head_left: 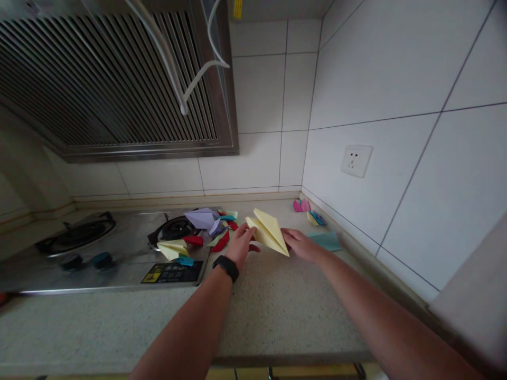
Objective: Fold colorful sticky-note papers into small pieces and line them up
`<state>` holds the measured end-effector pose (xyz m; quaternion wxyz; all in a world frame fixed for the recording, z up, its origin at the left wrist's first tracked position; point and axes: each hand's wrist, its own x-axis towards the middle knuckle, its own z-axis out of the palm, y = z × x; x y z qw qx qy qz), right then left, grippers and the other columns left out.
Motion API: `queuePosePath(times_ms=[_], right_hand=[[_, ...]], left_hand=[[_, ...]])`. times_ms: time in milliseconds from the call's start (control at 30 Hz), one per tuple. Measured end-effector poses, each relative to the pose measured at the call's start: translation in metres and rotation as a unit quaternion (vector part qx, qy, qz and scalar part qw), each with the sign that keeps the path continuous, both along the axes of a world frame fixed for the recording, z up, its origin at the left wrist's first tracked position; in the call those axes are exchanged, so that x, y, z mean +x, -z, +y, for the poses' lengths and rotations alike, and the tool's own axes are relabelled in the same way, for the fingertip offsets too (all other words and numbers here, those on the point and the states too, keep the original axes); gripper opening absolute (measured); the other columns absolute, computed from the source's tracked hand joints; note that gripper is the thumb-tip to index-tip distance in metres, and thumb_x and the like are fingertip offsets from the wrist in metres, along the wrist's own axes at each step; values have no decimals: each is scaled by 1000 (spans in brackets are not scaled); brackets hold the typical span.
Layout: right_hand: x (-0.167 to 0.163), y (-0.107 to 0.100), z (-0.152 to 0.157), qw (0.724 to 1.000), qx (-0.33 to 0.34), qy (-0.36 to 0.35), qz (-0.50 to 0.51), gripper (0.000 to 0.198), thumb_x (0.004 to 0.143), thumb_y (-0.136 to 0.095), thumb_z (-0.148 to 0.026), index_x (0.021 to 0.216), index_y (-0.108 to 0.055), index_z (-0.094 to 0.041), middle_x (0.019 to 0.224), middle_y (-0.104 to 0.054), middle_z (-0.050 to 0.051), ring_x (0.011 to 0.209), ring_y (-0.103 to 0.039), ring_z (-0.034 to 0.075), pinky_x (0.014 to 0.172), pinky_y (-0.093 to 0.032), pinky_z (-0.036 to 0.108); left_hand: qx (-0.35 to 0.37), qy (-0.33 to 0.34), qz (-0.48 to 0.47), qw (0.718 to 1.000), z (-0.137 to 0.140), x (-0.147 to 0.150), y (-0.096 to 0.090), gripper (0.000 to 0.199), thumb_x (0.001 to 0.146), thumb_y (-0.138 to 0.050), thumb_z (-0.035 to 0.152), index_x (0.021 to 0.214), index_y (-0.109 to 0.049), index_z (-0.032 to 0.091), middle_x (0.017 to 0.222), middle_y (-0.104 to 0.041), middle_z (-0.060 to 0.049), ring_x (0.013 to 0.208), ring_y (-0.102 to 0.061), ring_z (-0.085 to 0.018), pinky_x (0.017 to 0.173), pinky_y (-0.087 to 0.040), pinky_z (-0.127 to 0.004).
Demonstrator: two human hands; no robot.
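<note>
Where fingers (246,236) pinch narrowly, folded yellow paper (266,235)

Between the two forearms, the front stretch of the counter (285,316) leaves room for a hand to pass. To the left the way is crowded — folded papers (203,219) lie by and over the burner (177,228), with the range hood (130,84) and a white cord (183,105) above. On the right, a teal paper (328,241) and the tiled wall (400,174) limit reach — the right forearm crosses there too.
</note>
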<state>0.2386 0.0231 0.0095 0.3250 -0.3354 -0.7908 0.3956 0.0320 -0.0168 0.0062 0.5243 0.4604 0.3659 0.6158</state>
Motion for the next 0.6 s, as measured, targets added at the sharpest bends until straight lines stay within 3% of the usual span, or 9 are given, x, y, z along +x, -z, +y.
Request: queuePosePath(times_ms=[233, 600], right_hand=[[-5, -3, -4, 999, 21, -43, -15, 36, 87, -50, -41, 111, -66, -18, 105, -69, 7, 98, -60, 25, 88, -45, 38], [-7, 0, -11, 994, -67, -87, 11, 36, 84, -57, -43, 106, -69, -17, 98, -70, 6, 90, -61, 23, 83, -45, 37]], left_hand=[[39, 16, 28, 999, 2, 4, 3, 33, 74, -65, 44, 89, -52, 17, 78, -52, -1, 68, -55, -13, 42, -49, -19], [81, -12, 3, 997, -4, 7, -2, 37, 77, -65, 47, 91, -48, 17, 76, -56, -1, 63, -57, -12, 46, -51, -21]])
